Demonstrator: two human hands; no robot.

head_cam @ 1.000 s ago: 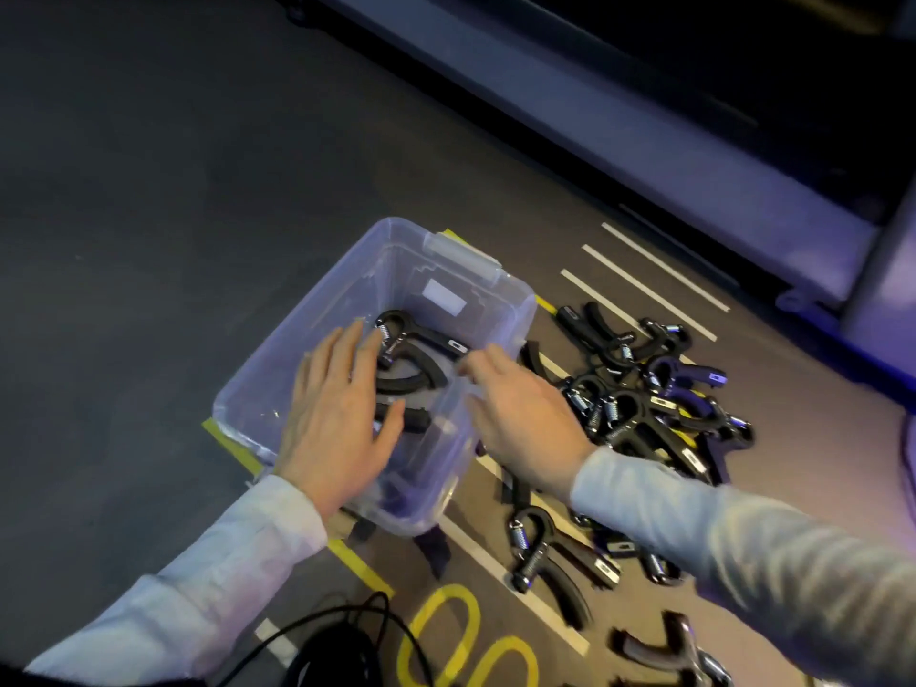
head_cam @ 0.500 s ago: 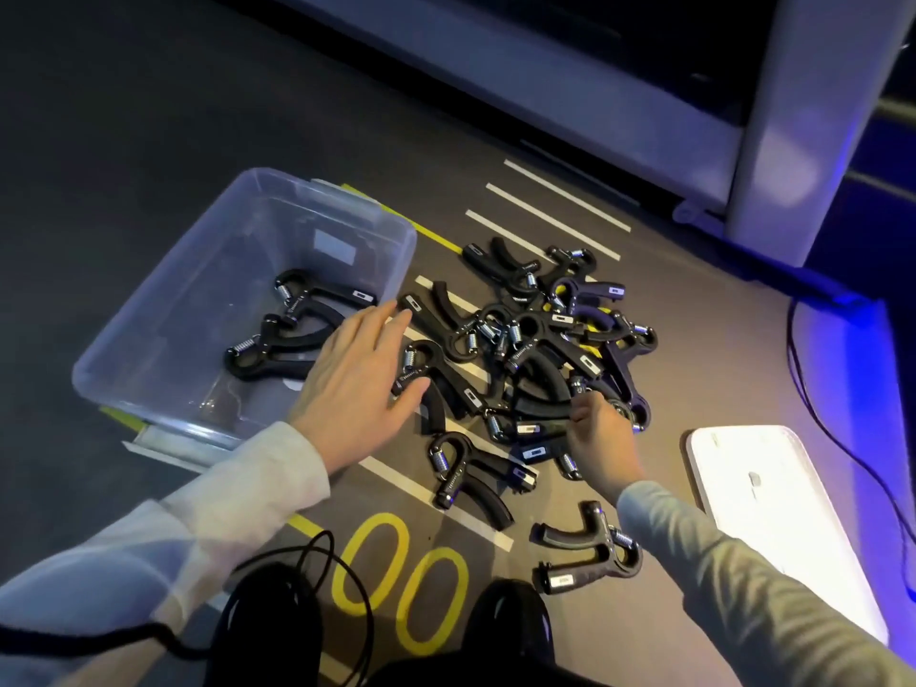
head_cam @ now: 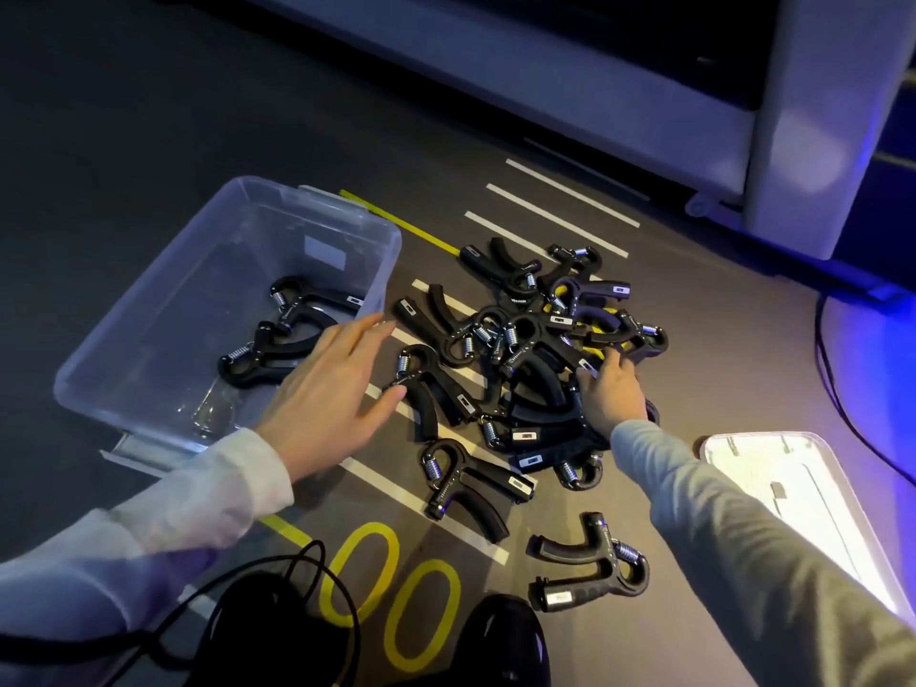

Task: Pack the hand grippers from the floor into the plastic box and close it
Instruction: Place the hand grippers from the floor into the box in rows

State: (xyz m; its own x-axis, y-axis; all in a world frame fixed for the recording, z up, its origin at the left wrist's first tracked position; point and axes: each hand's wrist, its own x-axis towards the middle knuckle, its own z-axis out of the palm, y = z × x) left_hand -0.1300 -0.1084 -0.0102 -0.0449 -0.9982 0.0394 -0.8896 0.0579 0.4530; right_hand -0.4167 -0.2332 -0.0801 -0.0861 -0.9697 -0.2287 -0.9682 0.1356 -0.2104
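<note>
Right hand (head_cam: 612, 396) is reaching into the tangled pile of black spring-loaded hand grippers (head_cam: 535, 349) on the floor, fingers curling down onto one at the pile's 4 o'clock edge; whether they're clamped on it yet, cannot tell (fingertips are buried among the handles). Left hand (head_cam: 329, 389) is hovering flat, fingers spread apart and holding nothing, at the clear plastic box's (head_cam: 148, 319) 3 o'clock rim, likely heading for the nearest gripper just past its fingertips. Box is sitting at 9 o'clock of the pile, open, with a few black grippers (head_cam: 285, 334) lying on its bottom, so packing is barely begun. Two loose grippers are lying apart from the heap toward 6 o'clock, one on the white floor stripes (head_cam: 466, 483), one nearer the shoe (head_cam: 590, 562). White rectangular plastic lid (head_cam: 793, 493) is lying at 4 o'clock of the pile, parked off to the side, probably so the box mouth is free for loading. Both hands working at once looks like a speed choice.
</note>
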